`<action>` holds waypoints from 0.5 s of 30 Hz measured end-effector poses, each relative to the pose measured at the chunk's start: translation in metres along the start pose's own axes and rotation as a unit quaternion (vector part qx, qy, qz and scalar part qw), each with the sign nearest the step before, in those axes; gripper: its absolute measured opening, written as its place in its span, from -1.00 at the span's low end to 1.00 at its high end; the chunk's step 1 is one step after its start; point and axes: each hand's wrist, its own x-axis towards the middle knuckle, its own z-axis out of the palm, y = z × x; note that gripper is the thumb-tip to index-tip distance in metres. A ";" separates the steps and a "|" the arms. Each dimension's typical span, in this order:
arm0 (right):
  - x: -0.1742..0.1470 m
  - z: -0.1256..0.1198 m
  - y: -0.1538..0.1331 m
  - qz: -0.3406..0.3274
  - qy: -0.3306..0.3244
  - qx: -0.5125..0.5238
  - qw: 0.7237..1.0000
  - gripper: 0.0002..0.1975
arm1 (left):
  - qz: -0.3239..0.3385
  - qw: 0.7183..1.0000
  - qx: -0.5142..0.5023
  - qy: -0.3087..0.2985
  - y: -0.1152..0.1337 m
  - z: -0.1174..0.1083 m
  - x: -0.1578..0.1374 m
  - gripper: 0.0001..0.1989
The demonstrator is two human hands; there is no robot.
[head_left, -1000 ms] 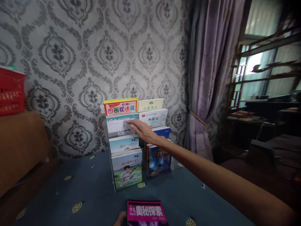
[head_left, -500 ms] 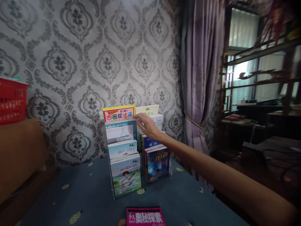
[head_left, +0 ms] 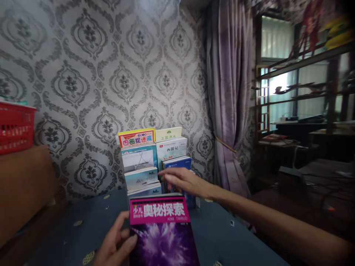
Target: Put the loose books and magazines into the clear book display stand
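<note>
My left hand [head_left: 118,236] grips the left edge of a purple and black book [head_left: 163,236] with a magenta band across its top, thumb on the cover. This book is held upright in front of the stepped book rack. My right hand [head_left: 184,180] hovers just behind the book's top edge, fingers stretched out and holding nothing. Beside it stand a pale blue book [head_left: 141,178] on the left and a dark blue book [head_left: 180,162] on the right. Farther back are a red and yellow picture book [head_left: 137,137], a white book [head_left: 171,147] and a cream book [head_left: 168,134].
The rack stands on a table with a dark blue patterned cloth [head_left: 91,218]. To the left, a red plastic basket [head_left: 16,127] sits on a brown cardboard box [head_left: 27,184]. Behind are a patterned wall and a purple curtain [head_left: 230,92]; dark shelves [head_left: 299,99] stand at right.
My right hand has come down and back from the rack's upper rows. My left hand has raised the purple book from the bottom edge, and it now covers the front books.
</note>
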 end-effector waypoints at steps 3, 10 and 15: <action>-0.024 0.013 -0.009 0.022 -0.016 0.131 0.991 -0.40 | 0.046 0.998 0.045 -0.012 0.037 0.010 0.004 -0.40; -0.045 0.008 -0.003 0.078 0.048 0.340 0.936 -0.34 | 0.085 0.990 0.115 0.005 0.062 0.029 0.020 -0.37; -0.050 -0.009 0.007 0.046 0.001 0.280 0.959 -0.57 | 0.101 0.985 0.133 -0.029 0.076 0.040 0.033 -0.53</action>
